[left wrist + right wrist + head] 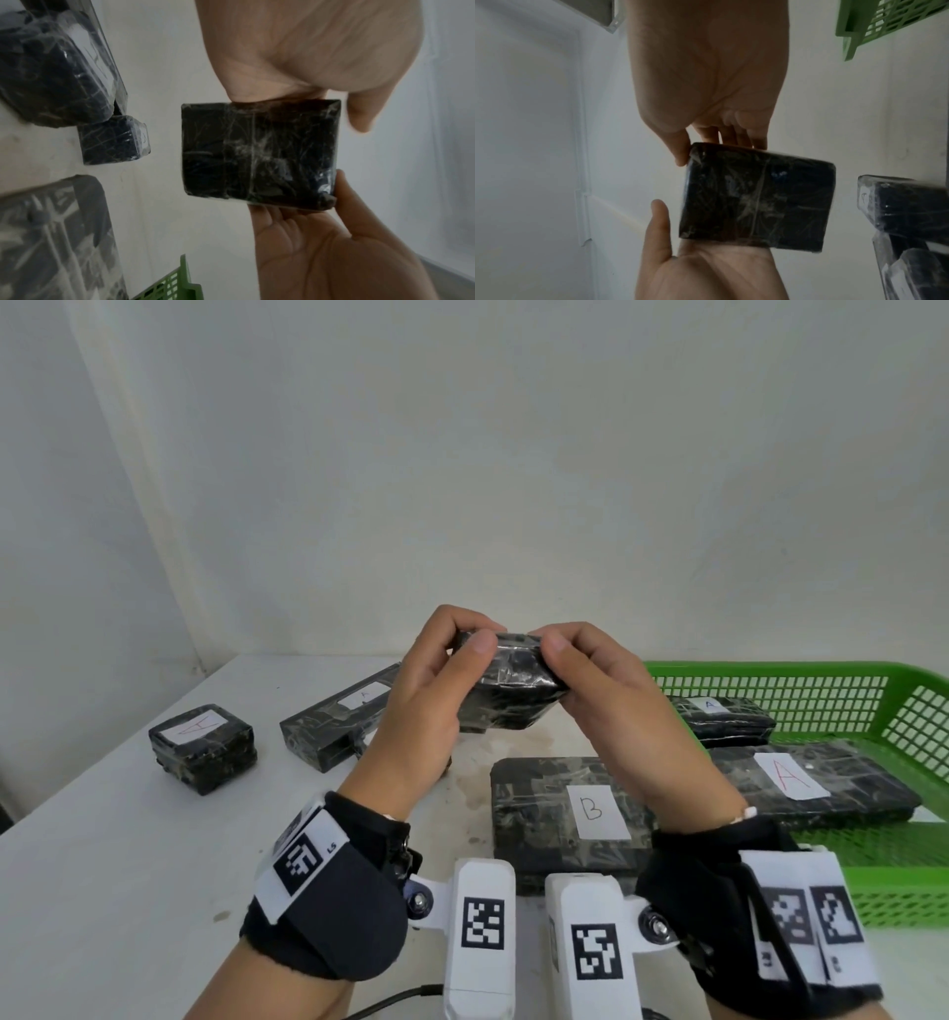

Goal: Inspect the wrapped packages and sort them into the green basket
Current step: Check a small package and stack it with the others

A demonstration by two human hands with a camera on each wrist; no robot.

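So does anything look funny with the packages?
One thing: the flat package lying on the table by the green basket is labelled B, while every other readable label says A. The held package shows no label and looks undamaged.

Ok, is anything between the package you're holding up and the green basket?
Nothing visible blocks it. Both the left hand and right hand hold the small wrapped package above the table, and the green basket sits open-topped to the right. Two A-labelled packages already lie inside.
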